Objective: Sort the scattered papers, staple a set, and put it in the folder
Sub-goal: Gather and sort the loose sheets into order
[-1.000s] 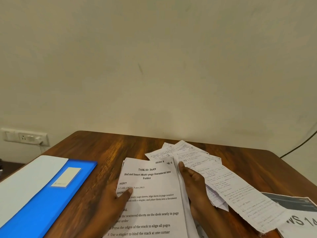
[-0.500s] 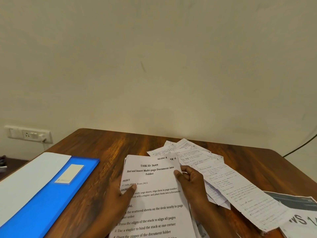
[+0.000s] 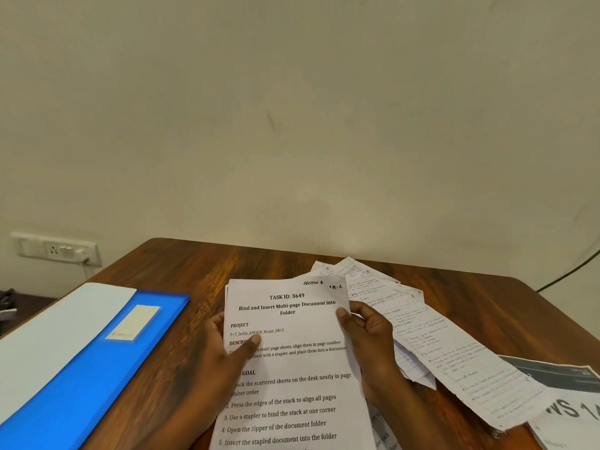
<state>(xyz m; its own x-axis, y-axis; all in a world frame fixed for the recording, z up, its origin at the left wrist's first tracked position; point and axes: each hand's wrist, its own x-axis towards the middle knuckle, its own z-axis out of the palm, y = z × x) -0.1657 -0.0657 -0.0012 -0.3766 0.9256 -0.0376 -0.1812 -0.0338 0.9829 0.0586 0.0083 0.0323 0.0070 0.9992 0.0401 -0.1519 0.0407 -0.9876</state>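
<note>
Two hands, left hand (image 3: 224, 349) and right hand (image 3: 370, 339), are clasped on the white printed sheets (image 3: 289, 362); handwritten loose pages (image 3: 454, 352) remain unsorted toward the brown wooden table's (image 3: 194, 267) right edge, stapling and the blue plastic folder (image 3: 87, 378) judged outstanding.

The top sheet (image 3: 292, 368) read "TASK ID: 3649", then "Bind and Insert Multi-page Document into Folder". Handwritten in its upper right corner: "SECTION 1" and "R-1". Below stood the headings "PROJECT" and "GOAL", plus numbered steps: "2. Press the edges of the stack to align all pages", "3. Use a stapler to bind the stack at one corner", "4. Open the zipper of the document folder", "5. Insert the stapled document into the folder". The printed page (image 3: 571, 414) at far right showed big letters "VS 1" (cut off). The handwritten sheets (image 3: 454, 352) and the folder label (image 3: 134, 321) were too small to read.
</note>
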